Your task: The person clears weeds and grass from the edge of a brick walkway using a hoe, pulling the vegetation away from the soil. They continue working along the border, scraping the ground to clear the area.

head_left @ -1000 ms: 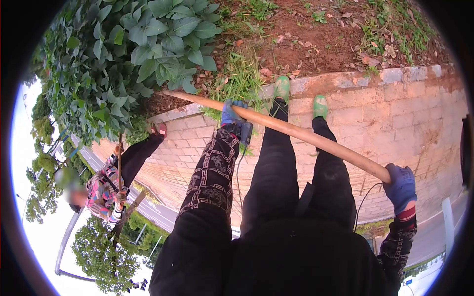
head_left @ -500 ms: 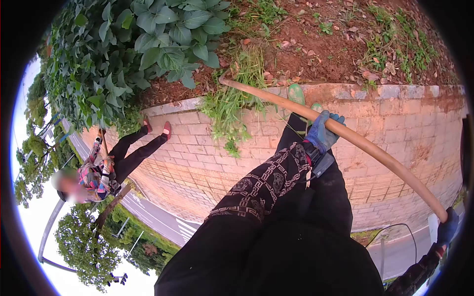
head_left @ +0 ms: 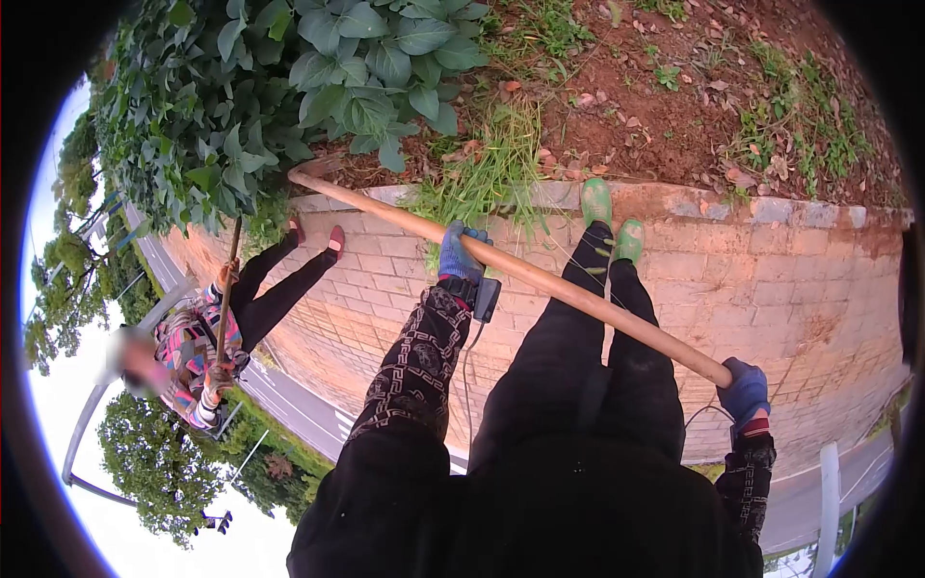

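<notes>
Brick path; L hand grips pole mid-length, R hand its end, tip prob. on soil.

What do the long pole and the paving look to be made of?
Long pole: probably wood, fairly smooth, going by its tan colour and soft sheen.
Paving: brick or concrete block, dull; rectangular units with joints show.

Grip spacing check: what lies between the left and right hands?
Between the left hand and right hand, a stretch of wooden pole. Dark trousers and brick paving show behind it, in the head view.
</notes>
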`<state>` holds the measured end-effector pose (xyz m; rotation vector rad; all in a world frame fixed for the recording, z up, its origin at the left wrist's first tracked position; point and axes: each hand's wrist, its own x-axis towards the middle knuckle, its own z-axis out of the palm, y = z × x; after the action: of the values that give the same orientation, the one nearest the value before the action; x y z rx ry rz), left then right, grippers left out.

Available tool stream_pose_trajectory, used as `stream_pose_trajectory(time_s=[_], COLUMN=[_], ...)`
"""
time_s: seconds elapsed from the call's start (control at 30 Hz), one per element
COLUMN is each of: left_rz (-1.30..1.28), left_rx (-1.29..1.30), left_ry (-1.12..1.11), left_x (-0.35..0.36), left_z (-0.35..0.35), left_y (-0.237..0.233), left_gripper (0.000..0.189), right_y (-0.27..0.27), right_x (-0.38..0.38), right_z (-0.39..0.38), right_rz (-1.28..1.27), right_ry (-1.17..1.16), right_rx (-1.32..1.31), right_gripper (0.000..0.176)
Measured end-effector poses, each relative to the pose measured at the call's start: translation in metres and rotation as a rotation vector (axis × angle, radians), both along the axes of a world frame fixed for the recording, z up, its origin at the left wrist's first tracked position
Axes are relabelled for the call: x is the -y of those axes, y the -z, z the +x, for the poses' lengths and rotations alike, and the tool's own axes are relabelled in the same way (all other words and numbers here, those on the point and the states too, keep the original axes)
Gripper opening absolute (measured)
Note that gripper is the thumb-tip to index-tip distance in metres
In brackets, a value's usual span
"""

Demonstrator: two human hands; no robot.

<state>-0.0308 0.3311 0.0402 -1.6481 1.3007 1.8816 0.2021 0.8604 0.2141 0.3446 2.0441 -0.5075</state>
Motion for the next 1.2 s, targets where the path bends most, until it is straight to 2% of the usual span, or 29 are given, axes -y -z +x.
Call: stream_pose_trajectory(time_s=[0.03, 0.07, 0.13, 0.23, 0.27, 0.3, 0.33, 0.37, 0.4, 0.43, 0.47, 0.5, 0.53, 0.63, 0.77, 0.87, 0.93, 1.1, 1.13, 1.2], left_rz=[-0.087, -0.193, -0.234, -0.191, -0.172, -0.109, 0.142, 0.183, 0.238, 0.291, 0.45, 0.477, 0.495, 0.708, 0.798, 0.726, 0.56, 0.197, 0.137, 0.127], left_rx=[-0.006, 0.125, 0.1, 0.03, 0.095, 0.019, -0.033, 0.03, 0.038, 0.146, 0.109, 0.185, 0.173, 0.189, 0.189, 0.153, 0.119, 0.09, 0.113, -0.077], left_ry=[-0.02, -0.017, -0.031, -0.024, -0.048, -0.098, -0.002, -0.174, -0.196, -0.246, -0.233, -0.297, -0.301, -0.237, -0.29, -0.288, -0.227, -0.159, -0.158, -0.092], left_x=[0.026, 0.025, 0.028, 0.022, -0.002, -0.013, -0.033, -0.105, -0.161, -0.217, -0.245, -0.265, -0.264, -0.244, -0.241, -0.223, -0.189, -0.06, -0.032, 0.025], left_z=[-0.01, -0.035, -0.057, -0.057, -0.053, -0.03, -0.001, 0.013, 0.036, 0.044, 0.053, 0.055, 0.053, 0.058, 0.054, 0.06, 0.055, 0.003, -0.01, -0.027], left_y=[0.002, -0.028, -0.058, -0.038, -0.033, -0.001, 0.024, 0.005, 0.0, -0.031, -0.054, -0.068, -0.065, -0.055, -0.058, -0.047, -0.03, -0.004, -0.005, -0.002], left_gripper=[0.026, 0.023, 0.03, 0.033, 0.031, 0.023, 0.017, 0.018, 0.017, 0.017, 0.017, 0.018, 0.018, 0.017, 0.019, 0.022, 0.023, 0.023, 0.023, 0.023], right_y=[-0.001, -0.002, -0.011, -0.035, -0.049, -0.063, -0.089, -0.125, -0.157, -0.185, -0.216, -0.235, -0.244, -0.237, -0.207, -0.168, -0.126, -0.019, -0.011, -0.004], right_x=[0.019, 0.036, 0.053, 0.051, 0.036, 0.012, -0.02, -0.059, -0.105, -0.152, -0.177, -0.196, -0.196, -0.183, -0.195, -0.186, -0.155, -0.037, -0.015, 0.016], right_z=[-0.015, -0.028, -0.045, -0.063, -0.063, -0.056, -0.051, -0.053, -0.031, -0.005, 0.0, 0.007, -0.001, -0.019, 0.008, 0.026, 0.017, -0.028, -0.039, -0.063], right_rz=[-0.068, -0.136, -0.162, -0.126, -0.091, -0.04, 0.039, 0.169, 0.336, 0.506, 0.569, 0.644, 0.612, 0.618, 0.589, 0.486, 0.39, 0.185, 0.131, -0.062], right_ry=[-0.013, -0.026, -0.054, -0.113, -0.106, -0.09, -0.072, -0.114, -0.13, -0.125, -0.107, -0.141, -0.2, -0.266, -0.145, -0.084, -0.029, -0.06, -0.069, -0.112], right_rx=[-0.031, -0.063, -0.078, -0.106, -0.129, -0.117, -0.112, -0.02, -0.1, -0.044, -0.078, -0.13, -0.231, -0.228, -0.041, 0.146, 0.159, 0.069, 0.047, -0.023], right_gripper=[0.016, 0.017, 0.02, 0.021, 0.021, 0.019, 0.019, 0.017, 0.017, 0.018, 0.018, 0.017, 0.017, 0.017, 0.016, 0.015, 0.012, 0.013, 0.015, 0.022])
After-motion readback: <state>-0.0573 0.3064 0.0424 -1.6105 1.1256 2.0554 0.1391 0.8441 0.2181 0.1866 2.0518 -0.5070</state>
